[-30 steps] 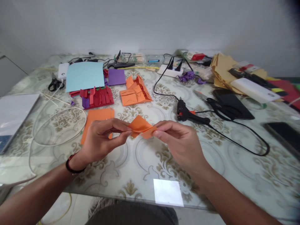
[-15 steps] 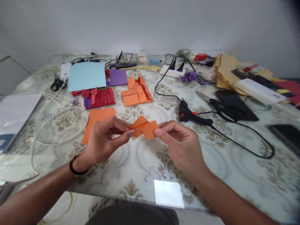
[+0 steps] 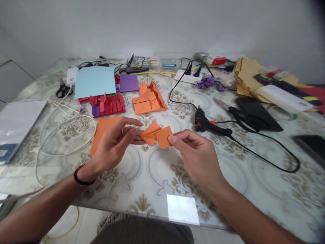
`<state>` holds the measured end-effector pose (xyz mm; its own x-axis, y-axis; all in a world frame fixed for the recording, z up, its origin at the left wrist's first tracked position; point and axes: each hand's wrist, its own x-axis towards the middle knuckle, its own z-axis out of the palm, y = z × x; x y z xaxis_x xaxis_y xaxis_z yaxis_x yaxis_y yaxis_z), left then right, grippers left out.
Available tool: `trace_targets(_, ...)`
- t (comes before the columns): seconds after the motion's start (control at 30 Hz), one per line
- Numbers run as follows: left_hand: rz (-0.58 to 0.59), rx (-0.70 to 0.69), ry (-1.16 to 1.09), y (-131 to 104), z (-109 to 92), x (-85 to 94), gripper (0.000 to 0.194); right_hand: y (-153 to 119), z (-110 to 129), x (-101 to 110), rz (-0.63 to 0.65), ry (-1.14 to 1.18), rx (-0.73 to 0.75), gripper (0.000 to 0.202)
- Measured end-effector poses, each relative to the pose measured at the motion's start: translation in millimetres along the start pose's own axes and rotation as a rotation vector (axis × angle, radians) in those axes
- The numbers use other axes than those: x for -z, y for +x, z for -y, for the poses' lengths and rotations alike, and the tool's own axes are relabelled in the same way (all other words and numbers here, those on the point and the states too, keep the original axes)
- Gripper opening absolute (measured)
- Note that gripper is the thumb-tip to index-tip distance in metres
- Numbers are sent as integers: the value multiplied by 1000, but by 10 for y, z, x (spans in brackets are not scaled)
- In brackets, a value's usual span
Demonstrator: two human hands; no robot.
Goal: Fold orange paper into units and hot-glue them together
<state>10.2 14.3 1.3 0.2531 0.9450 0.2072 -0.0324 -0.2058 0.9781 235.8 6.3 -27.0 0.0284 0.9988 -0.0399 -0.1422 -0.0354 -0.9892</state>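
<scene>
A small piece of folded orange paper (image 3: 164,137) is held above the table, two diamond-like flaps showing side by side. My right hand (image 3: 196,152) pinches its right end between thumb and fingers. At its left corner, my left hand (image 3: 114,144) has the fingers stretched out and apart, the thumb lifted off; some fingertips are at or just behind the paper's edge. Beneath my left hand lies a flat orange sheet (image 3: 100,132). Farther back are several folded orange pieces (image 3: 146,103) and a row of folded red pieces (image 3: 110,104).
A black glue gun (image 3: 209,125) with its looping cord lies to the right, beside black scissors (image 3: 243,118) and a dark phone (image 3: 264,113). A light blue sheet (image 3: 95,81) and purple paper (image 3: 128,83) are at the back. A white cable (image 3: 67,154) curls at left.
My left thumb has come off the folded orange paper, and the left fingers have spread open. The right hand keeps its pinch, with the paper tilted slightly differently.
</scene>
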Motion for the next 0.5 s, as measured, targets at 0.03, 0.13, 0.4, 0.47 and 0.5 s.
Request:
trace_targets(0.03,14,-1,24,-1,0,15,14,0,-2,1,3,2,-1,22)
trace_targets(0.13,68,-27,144,-7,-8,37,14,-9,-5,4,27,1,-12,22)
trace_targets(0.4,25,-79,296,-9,8,40,12,-25,39,8,96,-79,8,22)
trace_targets(0.47,27,-79,299,-10,0,42,11,-31,81,-7,143,-109,38,17)
trace_targets(0.5,37,-80,302,-13,-6,41,11,-36,103,-18,170,-120,56,14)
